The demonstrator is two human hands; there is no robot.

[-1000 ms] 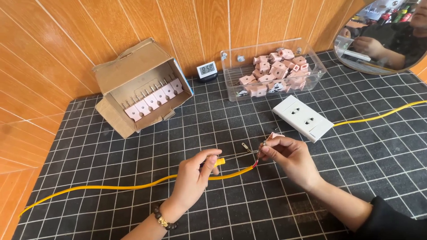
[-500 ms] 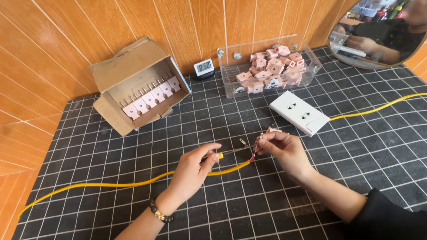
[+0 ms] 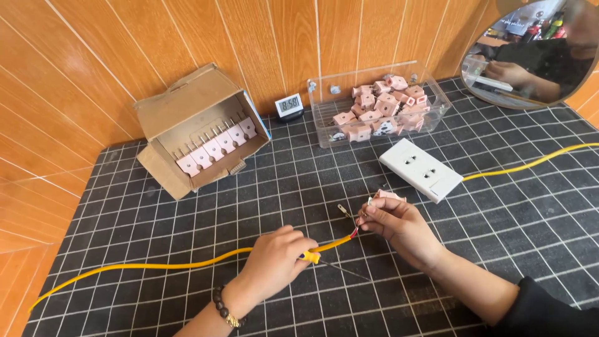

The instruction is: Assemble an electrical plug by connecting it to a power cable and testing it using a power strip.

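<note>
Yellow cable [image 3: 187,264] — pinched by both hands' grip.

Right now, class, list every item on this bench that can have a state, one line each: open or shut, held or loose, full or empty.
Brown cardboard box: on its side, flaps open, pink plugs in a row inside.
Clear plastic tub: lidless, partly filled with pink plug parts.
Yellow cable: lying on the mat, stripped end held.
Left hand: gripping cable and a screwdriver.
Right hand: pinching the cable's wire ends.
White socket plate: loose, nothing plugged in.
</note>
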